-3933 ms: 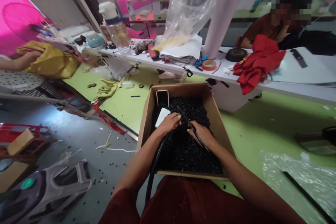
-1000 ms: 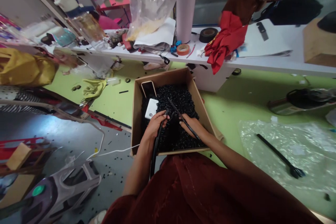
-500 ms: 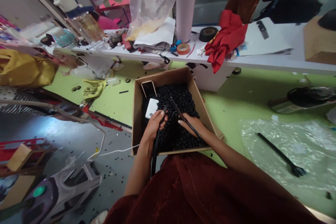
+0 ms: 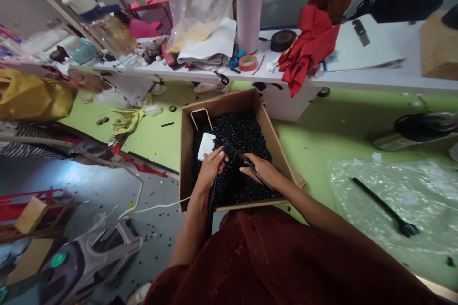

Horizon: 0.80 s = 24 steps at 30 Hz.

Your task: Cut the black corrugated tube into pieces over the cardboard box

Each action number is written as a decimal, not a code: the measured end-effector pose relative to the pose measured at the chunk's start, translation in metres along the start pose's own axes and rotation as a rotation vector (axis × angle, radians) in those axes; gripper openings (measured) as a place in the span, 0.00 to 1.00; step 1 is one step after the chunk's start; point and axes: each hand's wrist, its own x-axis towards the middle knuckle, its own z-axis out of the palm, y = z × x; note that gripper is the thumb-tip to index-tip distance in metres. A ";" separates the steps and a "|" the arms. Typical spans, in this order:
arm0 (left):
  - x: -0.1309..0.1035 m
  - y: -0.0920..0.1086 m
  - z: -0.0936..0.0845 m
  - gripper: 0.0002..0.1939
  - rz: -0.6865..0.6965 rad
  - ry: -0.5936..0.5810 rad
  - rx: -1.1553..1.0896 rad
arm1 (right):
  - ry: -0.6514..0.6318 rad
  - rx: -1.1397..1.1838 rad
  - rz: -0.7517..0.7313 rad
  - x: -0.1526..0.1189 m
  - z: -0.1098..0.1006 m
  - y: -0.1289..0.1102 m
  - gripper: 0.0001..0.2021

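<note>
My left hand [image 4: 212, 166] is closed around a length of black tubing [image 4: 211, 205], which runs down from my fist toward my lap. Its upper end pokes out past my fingertips. In my right hand [image 4: 260, 169] is a pair of dark scissors [image 4: 263, 181], the blades pointing up and left to the tubing's end. Both hands are over a cardboard box [image 4: 282, 167] filled with small black cut pieces [image 4: 246, 128]. Beside my left hand, a white device [image 4: 206, 146] rests on the pieces, with a phone-like dark panel in a pale frame [image 4: 202, 120] leaning behind it.
A white shelf [image 4: 265, 74] beyond the box carries tape rolls [image 4: 283, 40], a red cloth [image 4: 309, 47] and a tall pale cylinder [image 4: 249, 7]. On the green table at right are plastic wrap [image 4: 343, 200], a black rod [image 4: 379, 205] and a steel flask [image 4: 388, 138]. A white cord [image 4: 161, 206] reaches the box's left.
The scissor blades have come across to the tubing's end near my left fingertips. My right hand has shifted slightly left, and the view has tilted a little.
</note>
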 end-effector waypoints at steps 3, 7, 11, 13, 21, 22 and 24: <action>0.001 -0.001 0.000 0.26 -0.010 -0.014 0.014 | -0.015 -0.028 -0.008 -0.001 -0.001 -0.002 0.22; 0.002 -0.001 0.000 0.25 -0.008 -0.041 0.045 | -0.023 -0.047 -0.018 0.000 -0.004 -0.005 0.23; 0.002 0.000 0.000 0.24 -0.013 -0.047 0.066 | -0.022 -0.058 -0.035 0.000 -0.003 -0.002 0.22; 0.002 0.000 0.001 0.25 -0.021 -0.038 0.066 | -0.022 -0.067 -0.042 0.000 -0.003 -0.001 0.22; 0.002 0.002 0.000 0.25 -0.027 -0.068 0.140 | -0.050 -0.113 -0.007 -0.001 -0.008 -0.003 0.22; 0.002 0.002 0.000 0.24 -0.029 -0.075 0.158 | -0.052 -0.115 -0.005 -0.001 -0.008 -0.004 0.23; 0.002 0.003 0.000 0.22 -0.035 -0.095 0.190 | -0.053 -0.114 -0.004 -0.002 -0.009 -0.006 0.23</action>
